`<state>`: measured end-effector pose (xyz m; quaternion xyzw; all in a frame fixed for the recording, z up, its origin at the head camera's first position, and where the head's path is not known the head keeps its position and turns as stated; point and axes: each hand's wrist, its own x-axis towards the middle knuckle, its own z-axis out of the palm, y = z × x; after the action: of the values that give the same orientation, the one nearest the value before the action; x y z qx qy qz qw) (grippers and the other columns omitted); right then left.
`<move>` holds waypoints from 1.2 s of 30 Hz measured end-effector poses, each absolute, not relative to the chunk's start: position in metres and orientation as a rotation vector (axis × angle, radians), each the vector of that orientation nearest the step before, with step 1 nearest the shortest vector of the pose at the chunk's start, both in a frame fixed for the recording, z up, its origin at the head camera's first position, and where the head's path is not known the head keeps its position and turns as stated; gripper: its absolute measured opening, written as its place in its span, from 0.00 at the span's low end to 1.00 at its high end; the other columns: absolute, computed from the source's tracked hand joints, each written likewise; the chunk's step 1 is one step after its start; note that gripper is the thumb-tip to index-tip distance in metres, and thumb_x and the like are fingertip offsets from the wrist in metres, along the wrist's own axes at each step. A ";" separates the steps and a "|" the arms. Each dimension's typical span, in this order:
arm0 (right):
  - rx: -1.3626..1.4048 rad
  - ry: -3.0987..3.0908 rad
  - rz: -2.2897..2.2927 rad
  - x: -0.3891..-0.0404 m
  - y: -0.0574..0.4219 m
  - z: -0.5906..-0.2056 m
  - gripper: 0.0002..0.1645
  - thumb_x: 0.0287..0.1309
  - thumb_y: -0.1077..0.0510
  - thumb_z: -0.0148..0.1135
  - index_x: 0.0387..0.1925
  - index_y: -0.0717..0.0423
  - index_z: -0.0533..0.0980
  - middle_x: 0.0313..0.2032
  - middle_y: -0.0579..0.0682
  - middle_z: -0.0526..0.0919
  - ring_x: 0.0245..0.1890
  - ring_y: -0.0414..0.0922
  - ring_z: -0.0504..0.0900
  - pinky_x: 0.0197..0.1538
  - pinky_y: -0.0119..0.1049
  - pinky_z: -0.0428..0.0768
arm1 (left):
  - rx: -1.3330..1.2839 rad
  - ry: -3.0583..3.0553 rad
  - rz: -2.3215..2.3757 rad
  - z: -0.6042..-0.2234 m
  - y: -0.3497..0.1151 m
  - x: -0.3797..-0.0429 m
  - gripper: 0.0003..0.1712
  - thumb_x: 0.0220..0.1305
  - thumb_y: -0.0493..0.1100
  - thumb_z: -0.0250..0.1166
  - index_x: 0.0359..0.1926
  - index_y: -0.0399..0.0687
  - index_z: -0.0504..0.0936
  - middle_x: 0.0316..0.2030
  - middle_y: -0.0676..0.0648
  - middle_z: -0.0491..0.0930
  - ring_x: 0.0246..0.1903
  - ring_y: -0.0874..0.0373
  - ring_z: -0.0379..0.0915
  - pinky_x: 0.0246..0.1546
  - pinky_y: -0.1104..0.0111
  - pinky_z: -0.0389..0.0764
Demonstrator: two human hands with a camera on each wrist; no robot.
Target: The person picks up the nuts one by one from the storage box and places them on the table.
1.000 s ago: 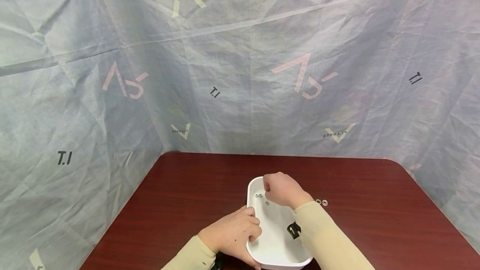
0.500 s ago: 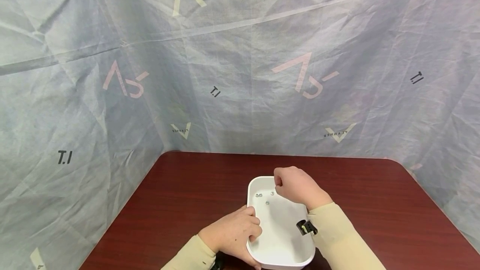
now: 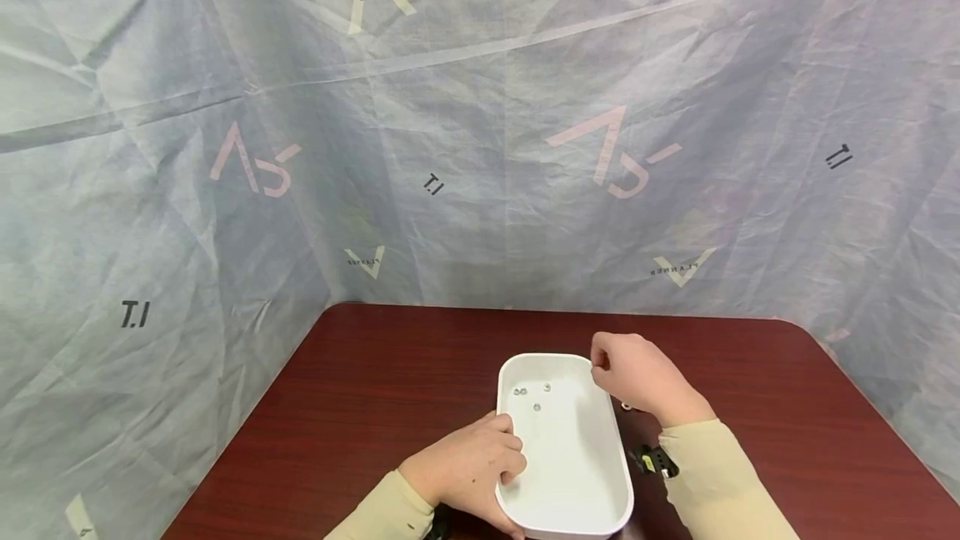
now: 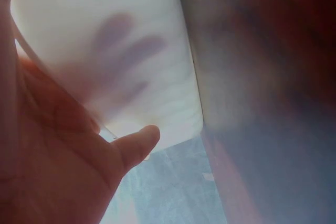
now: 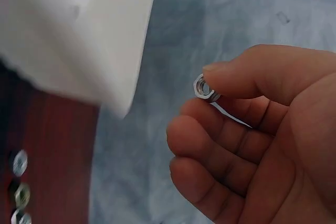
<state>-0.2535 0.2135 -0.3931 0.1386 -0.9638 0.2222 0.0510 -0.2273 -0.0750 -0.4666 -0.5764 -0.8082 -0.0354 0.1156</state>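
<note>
A white plastic bin (image 3: 566, 461) with rounded corners stands on the table. My left hand (image 3: 471, 467) grips its left wall, fingers curled over the rim and the thumb outside; in the left wrist view the fingers show as shadows through the wall. Several small metal nuts (image 3: 537, 407) lie in the far part of the bin. My right hand (image 3: 637, 373) is raised at the bin's far right corner. In the right wrist view, its thumb and index finger pinch a silver hex nut (image 5: 206, 88).
In the right wrist view, several nuts (image 5: 22, 195) sit in a row on the dark red table (image 3: 405, 373), right of the bin; my right hand partly hides them in the head view. A grey printed cloth (image 3: 480, 190) hangs behind the table.
My right hand has moved rightward from above the bin's inside to its right rim, uncovering a nut in the bin. The left hand and the bin have stayed in place.
</note>
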 end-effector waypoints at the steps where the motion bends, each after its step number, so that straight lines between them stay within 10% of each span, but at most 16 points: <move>1: 0.416 -2.931 0.667 -0.253 0.218 -0.395 0.09 0.59 0.62 0.59 0.27 0.46 0.72 0.21 0.42 0.73 0.14 0.40 0.72 0.27 0.40 0.71 | -1.691 -2.372 -0.099 -0.467 -0.075 -0.227 0.39 0.35 0.82 0.71 0.18 0.60 0.61 0.21 0.67 0.53 0.32 0.66 0.52 0.42 0.73 0.62; 36: 0.192 -3.066 0.690 -0.261 0.316 -0.470 0.09 0.54 0.64 0.60 0.24 0.50 0.72 0.21 0.46 0.71 0.23 0.44 0.70 0.28 0.41 0.68 | -1.692 -2.381 -0.087 -0.468 -0.074 -0.229 0.39 0.36 0.83 0.70 0.18 0.61 0.61 0.21 0.66 0.54 0.32 0.66 0.52 0.43 0.73 0.61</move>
<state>-0.2615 0.3158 -0.4697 0.0611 -0.9738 0.2191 -0.0032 -0.2294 -0.0745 -0.4683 -0.5754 -0.8099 -0.0298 0.1096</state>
